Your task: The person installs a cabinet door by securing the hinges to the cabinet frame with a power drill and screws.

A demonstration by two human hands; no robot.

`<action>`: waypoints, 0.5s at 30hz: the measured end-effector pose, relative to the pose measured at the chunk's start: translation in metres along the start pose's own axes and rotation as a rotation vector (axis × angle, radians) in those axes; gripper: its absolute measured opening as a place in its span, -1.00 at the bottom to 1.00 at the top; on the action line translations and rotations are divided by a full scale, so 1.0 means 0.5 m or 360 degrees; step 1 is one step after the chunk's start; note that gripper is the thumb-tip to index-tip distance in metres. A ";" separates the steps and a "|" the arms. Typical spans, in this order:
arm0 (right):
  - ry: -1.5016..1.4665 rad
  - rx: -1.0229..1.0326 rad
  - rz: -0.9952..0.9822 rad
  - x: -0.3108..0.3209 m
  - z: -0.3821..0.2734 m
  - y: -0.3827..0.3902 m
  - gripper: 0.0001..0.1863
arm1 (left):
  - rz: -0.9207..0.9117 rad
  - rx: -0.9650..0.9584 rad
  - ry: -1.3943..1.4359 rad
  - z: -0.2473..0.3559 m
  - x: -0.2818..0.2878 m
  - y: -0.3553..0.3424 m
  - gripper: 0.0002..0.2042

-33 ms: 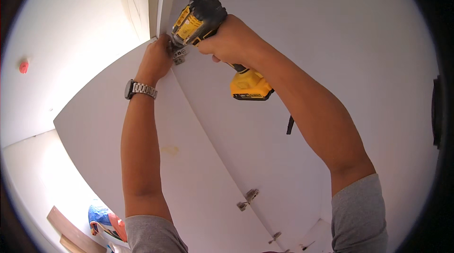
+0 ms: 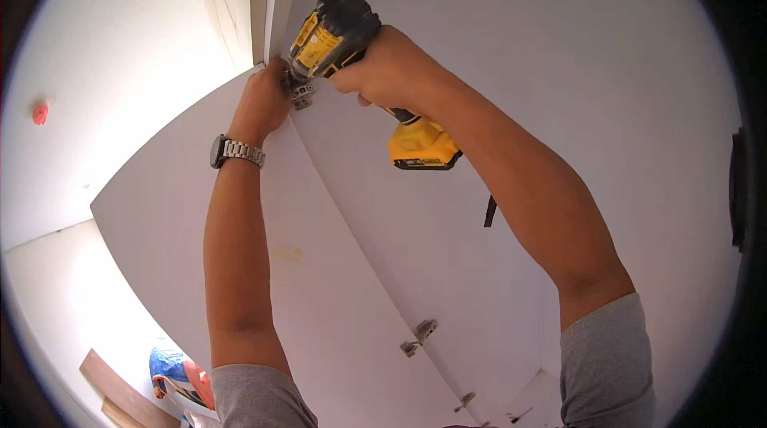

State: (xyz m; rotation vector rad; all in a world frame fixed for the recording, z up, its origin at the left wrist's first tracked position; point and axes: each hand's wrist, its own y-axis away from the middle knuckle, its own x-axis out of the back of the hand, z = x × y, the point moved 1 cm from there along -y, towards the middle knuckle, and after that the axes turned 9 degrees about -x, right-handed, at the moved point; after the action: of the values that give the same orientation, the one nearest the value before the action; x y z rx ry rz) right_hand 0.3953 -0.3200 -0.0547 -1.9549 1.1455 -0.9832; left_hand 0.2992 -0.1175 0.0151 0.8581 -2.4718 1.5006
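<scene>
My right hand [image 2: 391, 68] is wrapped round the grip of a yellow and black cordless drill [image 2: 319, 43]. Its yellow battery [image 2: 422, 144] hangs below the fist, and its nose tilts down and left toward the top corner of a white cabinet door [image 2: 240, 212]. At that corner my left hand [image 2: 268, 96] is closed beside the drill's nose, and what its fingertips pinch is hidden. A metal hinge [image 2: 303, 94] shows just under the nose, where the door meets the cabinet's inner panel [image 2: 447, 244]. A metal-band watch [image 2: 238, 151] is on my left wrist.
Lower along the same joint sit another hinge [image 2: 419, 338] and a smaller one [image 2: 464, 402]. A blue and red bag [image 2: 180, 372] and wooden boards [image 2: 120, 384] lie at lower left. A red round fitting [image 2: 40, 114] is on the white surface at far left.
The drill and my right hand have shifted very slightly left. My left hand stays at the door corner.
</scene>
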 end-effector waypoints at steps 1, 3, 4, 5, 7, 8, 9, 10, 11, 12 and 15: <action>-0.0001 -0.0001 0.0003 -0.003 0.001 -0.002 -0.70 | -0.0015 -0.0019 -0.0025 0.001 0.002 0.000 -0.79; 0.0048 0.0000 0.0041 -0.012 0.001 -0.007 -0.70 | -0.0019 -0.0009 0.0048 -0.004 0.002 -0.011 -0.80; 0.0048 -0.0003 0.0041 -0.012 0.001 -0.008 -0.70 | -0.0023 0.0003 0.0121 -0.005 0.001 -0.014 -0.81; -0.0021 0.0010 0.0033 -0.012 0.000 -0.008 -0.73 | -0.0025 0.0002 0.0123 -0.007 0.001 -0.016 -0.81; -0.0096 0.0022 0.0025 -0.014 0.000 -0.009 -0.77 | -0.0155 0.0037 -0.0032 -0.002 0.007 -0.019 -0.82; -0.0038 0.0005 0.0041 -0.014 0.000 -0.009 -0.73 | -0.0158 0.0036 -0.0034 -0.001 0.008 -0.018 -0.82; 0.0024 -0.0014 0.0056 -0.014 0.001 -0.009 -0.70 | -0.0138 0.0035 -0.0022 0.001 0.007 -0.017 -0.82; 0.0025 -0.0016 0.0057 -0.014 0.005 -0.010 -0.70 | -0.0118 0.0034 -0.0010 0.003 0.007 -0.016 -0.82; -0.0005 -0.0016 0.0091 -0.014 0.010 -0.011 -0.70 | -0.0120 0.0033 -0.0008 0.004 0.007 -0.017 -0.82; -0.0041 -0.0013 0.0122 -0.014 0.011 -0.010 -0.69 | -0.0146 0.0025 -0.0056 0.003 0.010 -0.018 -0.81; -0.0043 0.0007 0.0113 -0.011 0.012 -0.013 -0.70 | -0.0158 0.0004 -0.0108 0.000 0.012 -0.019 -0.81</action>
State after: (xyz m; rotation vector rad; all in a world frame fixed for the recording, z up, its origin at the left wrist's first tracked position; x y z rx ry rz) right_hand 0.4011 -0.3116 -0.0538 -1.9046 1.1886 -0.9190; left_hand 0.2992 -0.1230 0.0250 1.0326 -2.4344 1.4660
